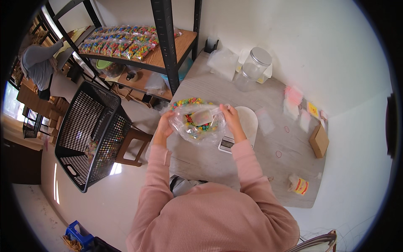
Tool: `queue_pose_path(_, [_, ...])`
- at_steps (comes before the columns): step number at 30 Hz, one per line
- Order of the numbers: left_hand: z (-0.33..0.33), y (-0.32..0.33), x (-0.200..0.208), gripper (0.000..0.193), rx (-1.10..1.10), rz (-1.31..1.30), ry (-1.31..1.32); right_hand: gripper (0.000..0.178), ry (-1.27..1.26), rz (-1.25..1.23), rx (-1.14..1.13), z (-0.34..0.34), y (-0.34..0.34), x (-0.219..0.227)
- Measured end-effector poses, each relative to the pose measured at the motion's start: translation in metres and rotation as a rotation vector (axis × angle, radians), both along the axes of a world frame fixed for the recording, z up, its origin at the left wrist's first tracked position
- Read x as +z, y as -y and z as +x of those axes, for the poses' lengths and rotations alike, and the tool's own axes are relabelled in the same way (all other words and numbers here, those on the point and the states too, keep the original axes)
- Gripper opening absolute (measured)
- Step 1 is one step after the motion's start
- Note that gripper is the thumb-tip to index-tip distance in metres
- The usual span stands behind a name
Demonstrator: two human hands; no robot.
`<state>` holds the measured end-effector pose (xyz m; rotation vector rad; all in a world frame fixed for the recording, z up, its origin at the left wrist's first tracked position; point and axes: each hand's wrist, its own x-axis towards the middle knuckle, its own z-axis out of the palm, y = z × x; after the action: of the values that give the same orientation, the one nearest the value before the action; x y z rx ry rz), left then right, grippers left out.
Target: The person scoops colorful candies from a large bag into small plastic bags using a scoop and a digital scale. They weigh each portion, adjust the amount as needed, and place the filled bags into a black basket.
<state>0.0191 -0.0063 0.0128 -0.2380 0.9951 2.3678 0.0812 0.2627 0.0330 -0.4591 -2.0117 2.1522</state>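
At the middle, the transparent bag [179,126] is showing small pieces [189,101] in red, yellow, green and blue. Between ten and eleven o'clock, packets [121,44] are repeating these mixed colours. At nine, the basket [84,113] is displaying a dark grid pattern. At six, the sweater [214,222] is appearing ribbed pink. At three, the box [320,140] is looking plain brown.

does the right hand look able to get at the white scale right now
Likely yes: the white scale sits right by the right hand and its visible platform looks uncovered, though that hand seems busy with the scoop handle and might need freeing first.
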Motion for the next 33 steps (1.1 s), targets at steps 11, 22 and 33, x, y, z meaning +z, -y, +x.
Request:
queue_pose_path(11, [0.091, 0.005, 0.009, 0.043, 0.069, -0.364, -0.2, 0.018, -0.426, 1.127, -0.074, 0.095, 0.044, 0.064])
queue_pose_path(22, [0.098, -0.009, 0.004, 0.062, 0.0, -0.249, -0.215, 0.015, -0.414, 1.157, -0.102, 0.085, 0.062, 0.023])
queue_pose_path(33, [0.097, -0.01, -0.012, 0.04, -0.007, -0.149, -0.251, 0.012, -0.219, 1.076, -0.004, 0.099, 0.07, 0.014])
